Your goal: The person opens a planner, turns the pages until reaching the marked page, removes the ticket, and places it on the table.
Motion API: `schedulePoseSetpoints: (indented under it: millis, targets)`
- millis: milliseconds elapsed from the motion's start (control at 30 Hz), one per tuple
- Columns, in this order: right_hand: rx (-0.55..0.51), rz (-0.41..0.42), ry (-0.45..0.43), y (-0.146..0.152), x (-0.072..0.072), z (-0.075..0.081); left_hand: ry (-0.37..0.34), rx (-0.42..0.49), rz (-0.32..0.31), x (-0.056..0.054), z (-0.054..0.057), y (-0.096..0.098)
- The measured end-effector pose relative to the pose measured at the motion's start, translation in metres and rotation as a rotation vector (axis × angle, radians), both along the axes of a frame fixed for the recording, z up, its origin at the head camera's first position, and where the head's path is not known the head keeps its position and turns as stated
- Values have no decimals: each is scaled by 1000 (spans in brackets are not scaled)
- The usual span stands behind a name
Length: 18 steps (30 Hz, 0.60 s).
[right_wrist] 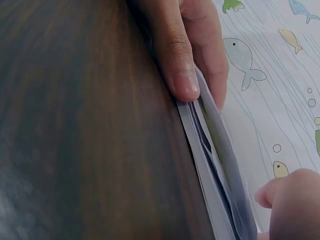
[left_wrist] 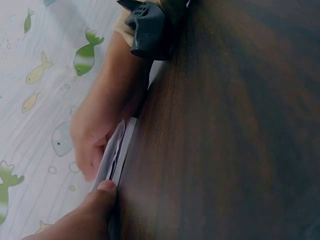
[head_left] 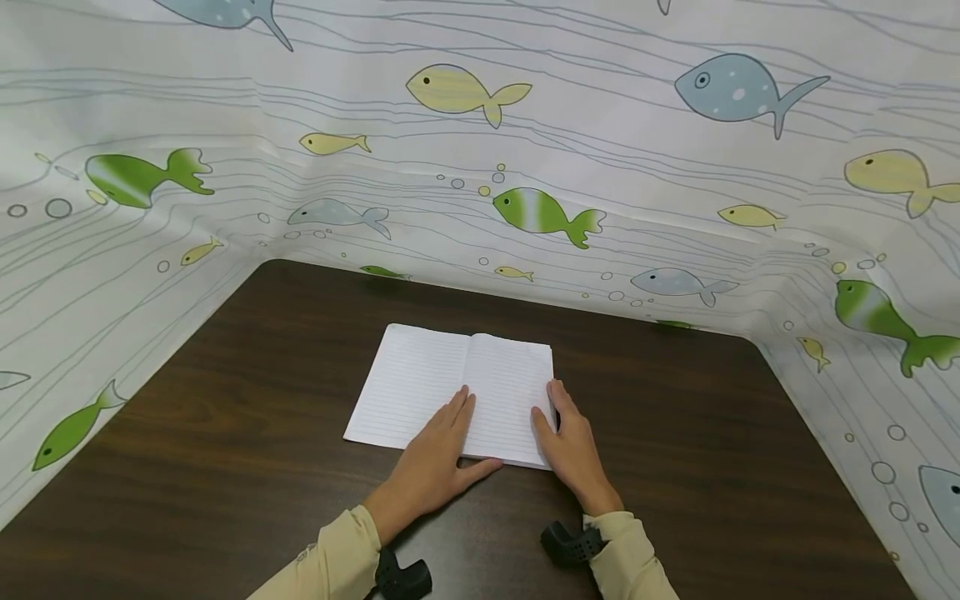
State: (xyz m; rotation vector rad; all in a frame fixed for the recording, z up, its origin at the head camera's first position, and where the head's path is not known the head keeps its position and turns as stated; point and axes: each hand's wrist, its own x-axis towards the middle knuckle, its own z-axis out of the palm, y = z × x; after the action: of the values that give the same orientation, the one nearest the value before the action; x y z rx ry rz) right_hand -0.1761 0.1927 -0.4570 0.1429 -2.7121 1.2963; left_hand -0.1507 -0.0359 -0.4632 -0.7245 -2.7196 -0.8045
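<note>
The lined notebook (head_left: 408, 375) lay spread at twelve o'clock from me on the dark table (head_left: 262, 400). At its six o'clock my left hand (head_left: 432, 467) rested beside the fold, fingers straight, thumb along the near edge. At its four o'clock my right hand (head_left: 577, 446) touched the side, thumb on the page, fingers relaxed.

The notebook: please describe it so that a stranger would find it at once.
On the dark brown table, look where the left hand and right hand meet paper. The notebook lies open there. Its white pages carry ruled lines, whereas the white covering behind shows fish.
</note>
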Motion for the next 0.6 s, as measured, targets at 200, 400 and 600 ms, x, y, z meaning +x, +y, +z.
schedulePoseSetpoints:
  millis: [200, 400, 600]
  targets:
    - [42, 66, 33, 0, 1, 1, -41, 48, 5, -1, 0, -1]
    - [55, 168, 76, 0, 0, 1, -67, 135, 10, -2, 0, -2]
    - [55, 224, 81, -1, 0, 1, -126, 255, 5, -4, 2, -8]
